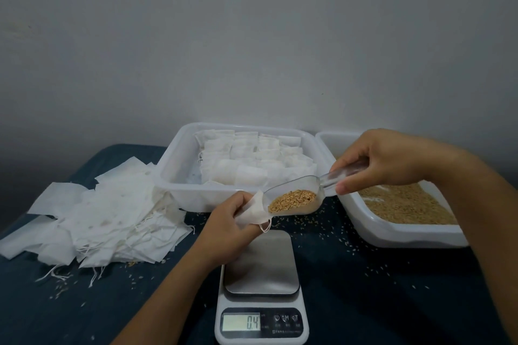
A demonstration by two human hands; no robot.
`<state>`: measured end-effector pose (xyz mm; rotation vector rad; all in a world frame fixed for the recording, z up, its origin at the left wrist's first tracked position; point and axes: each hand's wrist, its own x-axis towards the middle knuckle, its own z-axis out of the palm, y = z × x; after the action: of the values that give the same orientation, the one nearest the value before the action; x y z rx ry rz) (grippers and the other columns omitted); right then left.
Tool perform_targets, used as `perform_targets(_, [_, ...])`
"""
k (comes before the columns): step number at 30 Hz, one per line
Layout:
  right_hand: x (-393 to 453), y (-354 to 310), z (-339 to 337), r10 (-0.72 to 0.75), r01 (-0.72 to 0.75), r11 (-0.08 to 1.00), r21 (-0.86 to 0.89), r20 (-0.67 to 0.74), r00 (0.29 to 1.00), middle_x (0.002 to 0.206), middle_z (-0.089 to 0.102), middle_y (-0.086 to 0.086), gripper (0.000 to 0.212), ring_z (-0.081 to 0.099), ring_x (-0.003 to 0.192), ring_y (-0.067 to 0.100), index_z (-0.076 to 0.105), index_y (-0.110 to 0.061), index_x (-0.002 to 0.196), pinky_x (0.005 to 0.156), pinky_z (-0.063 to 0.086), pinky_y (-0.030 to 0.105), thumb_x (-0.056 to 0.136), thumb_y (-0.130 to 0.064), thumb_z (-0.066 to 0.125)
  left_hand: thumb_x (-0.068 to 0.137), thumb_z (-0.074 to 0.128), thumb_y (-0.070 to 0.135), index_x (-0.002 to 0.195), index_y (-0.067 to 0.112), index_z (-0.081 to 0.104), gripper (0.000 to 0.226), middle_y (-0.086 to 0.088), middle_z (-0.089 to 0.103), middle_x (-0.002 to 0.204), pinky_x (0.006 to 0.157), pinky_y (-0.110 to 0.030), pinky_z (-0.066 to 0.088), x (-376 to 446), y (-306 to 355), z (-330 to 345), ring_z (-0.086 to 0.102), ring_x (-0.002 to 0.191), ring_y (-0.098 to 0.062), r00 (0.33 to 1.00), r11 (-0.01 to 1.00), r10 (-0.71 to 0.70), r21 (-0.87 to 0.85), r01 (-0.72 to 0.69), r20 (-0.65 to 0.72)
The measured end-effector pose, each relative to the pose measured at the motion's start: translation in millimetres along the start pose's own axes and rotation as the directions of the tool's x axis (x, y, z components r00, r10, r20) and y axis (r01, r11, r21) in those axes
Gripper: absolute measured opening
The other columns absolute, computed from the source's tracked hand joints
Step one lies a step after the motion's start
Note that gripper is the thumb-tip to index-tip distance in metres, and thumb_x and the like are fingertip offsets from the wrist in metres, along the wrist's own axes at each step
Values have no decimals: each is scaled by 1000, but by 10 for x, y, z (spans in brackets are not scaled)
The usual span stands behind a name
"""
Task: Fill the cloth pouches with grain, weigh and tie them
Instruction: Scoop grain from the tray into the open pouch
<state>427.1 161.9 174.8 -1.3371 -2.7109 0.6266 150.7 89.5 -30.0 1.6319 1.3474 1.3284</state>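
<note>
Head view, lowest centre of the frame: the scale [261, 283] sits on the dark desk [392, 302], its display reading 0.4 with nothing resting on the platform. Treat that as an offset; if you do not zero it, each weighing is likely to be off.

Just above the platform, your left hand [224, 228] pinches an open cloth pouch [253, 211] by its mouth, the drawstring loop hanging below. Your right hand [384, 161], at centre right, has its grip clenched on the handle of the clear scoop [297, 196], which carries grain [293, 200] and whose lip meets the pouch mouth.

Risks:
- The scoop lip looks wider than the pouch opening. Tilting quickly would probably send grain over the edge onto the scale and desk, where loose kernels already lie.
- A slack pinch could let the mouth fold shut.

Left of centre, a heap of empty pouches [92, 221] lies on the desk. Farther back, the centre tub [173, 165] holds filled pouches; the right tub [392, 230] holds loose grain.
</note>
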Motion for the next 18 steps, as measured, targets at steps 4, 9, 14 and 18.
perform_targets(4, [47,-166,-81,21,-16,994,-112,37,999,83,74,-28,39,66,77,-9,80,-50,100,71,46,21,66,-69,81,75,80,45,94,33,64,28,9,70,90,66,-12,46,-9,25,28,60,75,0,1000,1000,3,-20,-2,31])
perform_targets(9, [77,-369,-214,13,-1,977,-213,53,998,76,70,-35,28,63,74,-15,78,-56,98,68,43,20,72,-65,83,83,81,36,99,27,65,24,-1,72,95,68,-17,47,-28,51,48,60,78,-5,998,997,-25,-69,29,66])
perform_targets(14, [87,-627,-309,10,15,943,-332,75,997,75,69,-37,28,63,72,-17,79,-54,97,67,44,21,71,-64,83,83,82,29,106,21,67,28,-8,71,97,72,-21,47,-30,91,65,59,78,-9,997,985,-57,-159,65,54])
perform_targets(18, [49,-879,-348,-16,22,895,-446,18,1000,75,69,-37,31,67,72,-5,79,-50,99,70,55,26,71,-63,83,87,81,24,104,25,68,21,13,68,84,69,-16,47,-39,89,73,58,72,-2,997,983,-53,-171,62,56])
